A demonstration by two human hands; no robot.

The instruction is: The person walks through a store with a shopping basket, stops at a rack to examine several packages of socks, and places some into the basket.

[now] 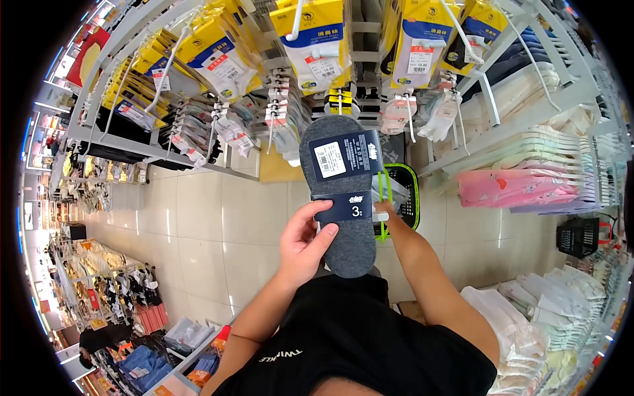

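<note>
Both hands, left [302,245] and right [383,212], grip a grey sock pack [342,191] off its hook, yellow-carded racks [218,59] beyond, not yet shelved or basketed.

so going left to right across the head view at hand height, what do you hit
left hand → grey sock pack → right hand → black basket with green rim → folded pink clothes → black basket

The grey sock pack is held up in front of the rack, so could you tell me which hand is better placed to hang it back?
Probably the right hand: it pinches the grey sock pack on the rack's side; the left hand only cradles it.
</note>
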